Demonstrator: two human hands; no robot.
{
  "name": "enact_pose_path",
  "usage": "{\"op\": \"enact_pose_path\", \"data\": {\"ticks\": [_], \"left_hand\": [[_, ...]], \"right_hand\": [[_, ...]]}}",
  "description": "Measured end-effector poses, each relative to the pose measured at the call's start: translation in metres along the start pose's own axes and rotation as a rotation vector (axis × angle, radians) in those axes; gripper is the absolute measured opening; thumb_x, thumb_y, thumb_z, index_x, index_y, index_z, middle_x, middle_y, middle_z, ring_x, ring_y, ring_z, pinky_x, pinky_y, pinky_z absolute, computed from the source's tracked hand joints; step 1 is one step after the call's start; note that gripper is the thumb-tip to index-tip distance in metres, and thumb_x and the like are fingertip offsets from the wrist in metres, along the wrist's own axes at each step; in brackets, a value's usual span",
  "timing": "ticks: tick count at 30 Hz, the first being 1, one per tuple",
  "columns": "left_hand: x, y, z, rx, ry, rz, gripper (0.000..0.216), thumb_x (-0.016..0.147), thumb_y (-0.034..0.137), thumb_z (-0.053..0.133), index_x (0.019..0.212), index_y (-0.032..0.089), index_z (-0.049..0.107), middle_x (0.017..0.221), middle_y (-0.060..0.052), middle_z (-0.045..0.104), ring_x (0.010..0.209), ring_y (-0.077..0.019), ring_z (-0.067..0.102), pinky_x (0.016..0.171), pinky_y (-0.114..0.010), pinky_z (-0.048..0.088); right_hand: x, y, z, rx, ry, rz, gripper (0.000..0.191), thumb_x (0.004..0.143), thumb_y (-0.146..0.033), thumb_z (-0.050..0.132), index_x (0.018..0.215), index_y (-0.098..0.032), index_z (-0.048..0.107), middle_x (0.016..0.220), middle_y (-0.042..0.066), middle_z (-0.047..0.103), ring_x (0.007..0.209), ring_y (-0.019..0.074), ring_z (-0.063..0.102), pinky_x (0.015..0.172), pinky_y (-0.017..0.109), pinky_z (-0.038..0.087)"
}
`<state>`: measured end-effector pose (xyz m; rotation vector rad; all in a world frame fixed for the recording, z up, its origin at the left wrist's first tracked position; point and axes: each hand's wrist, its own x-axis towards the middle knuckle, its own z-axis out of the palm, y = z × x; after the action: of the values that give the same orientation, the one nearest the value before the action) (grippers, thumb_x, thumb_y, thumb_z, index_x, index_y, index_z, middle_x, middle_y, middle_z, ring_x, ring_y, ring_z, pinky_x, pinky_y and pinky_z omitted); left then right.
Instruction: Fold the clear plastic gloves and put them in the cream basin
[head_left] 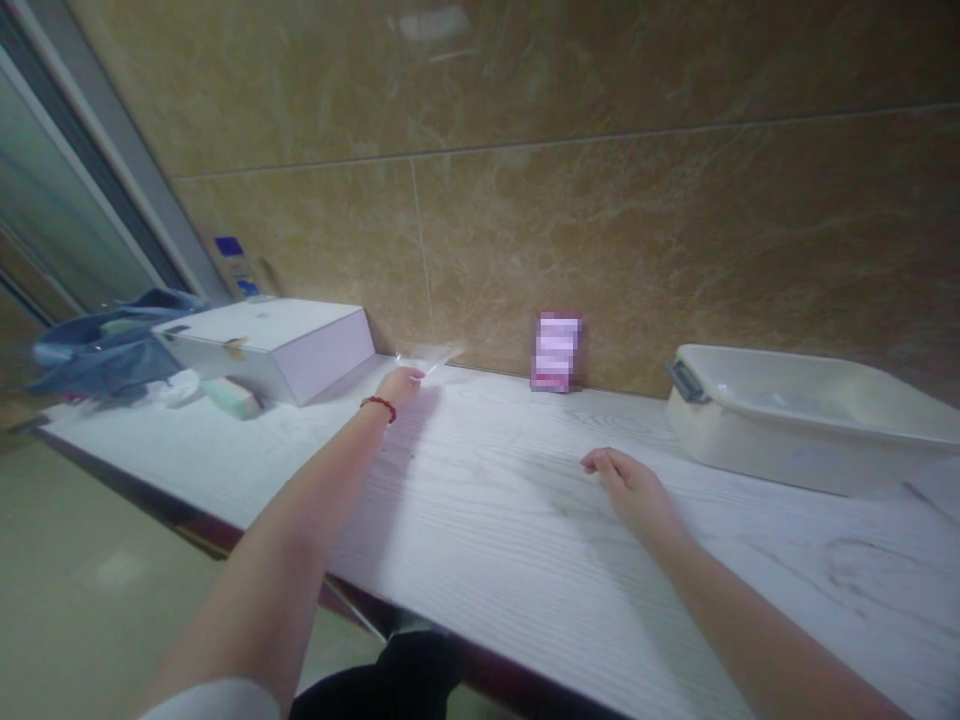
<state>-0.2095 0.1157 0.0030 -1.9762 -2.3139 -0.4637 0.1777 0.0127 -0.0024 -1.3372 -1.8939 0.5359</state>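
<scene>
My left hand (401,385), with a red bead bracelet at its wrist, reaches to the back of the white wood-grain table (465,490). Its fingers are closed on a thin clear plastic bag (439,357) lying by the wall. My right hand (622,477) hovers above the middle of the table with its fingers curled in, and nothing shows in it. Behind it, a small pinkish-purple pack (556,352), blurred by pixels, leans on the wall.
A cream plastic basin (780,430) with a grey handle stands at the right. Leftward are a white box (277,345), a pale green and pink sponge-like block (231,398), blue fabric (112,345) and a blue-capped bottle (237,266). A tiled wall (637,220) bounds the back.
</scene>
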Motion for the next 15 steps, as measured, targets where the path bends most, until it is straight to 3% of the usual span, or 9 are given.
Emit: {"op": "enact_pose_path", "data": {"ticks": [6,15], "left_hand": [[-0.032,0.032,-0.013,0.03,0.024,0.072,0.03,0.07,0.016,0.045,0.095,0.021,0.06,0.105,-0.003,0.057,0.097,-0.0201,0.05,0.086,-0.028,0.035],[-0.077,0.091,-0.044,-0.088,-0.041,0.318,0.023,0.069,0.022,0.047,0.086,0.021,0.062,0.09,0.0,0.061,0.078,-0.0147,0.056,0.077,-0.022,0.04]], "right_hand": [[0.0,0.001,-0.004,0.013,0.019,-0.01,0.035,0.078,-0.04,0.031,0.07,-0.018,0.057,0.073,0.004,0.062,0.072,0.0161,0.055,0.065,0.027,0.04],[0.002,0.006,-0.007,0.074,0.065,-0.008,0.025,0.073,-0.038,0.04,0.072,-0.019,0.056,0.073,0.003,0.061,0.066,0.014,0.054,0.062,0.027,0.041]]}}
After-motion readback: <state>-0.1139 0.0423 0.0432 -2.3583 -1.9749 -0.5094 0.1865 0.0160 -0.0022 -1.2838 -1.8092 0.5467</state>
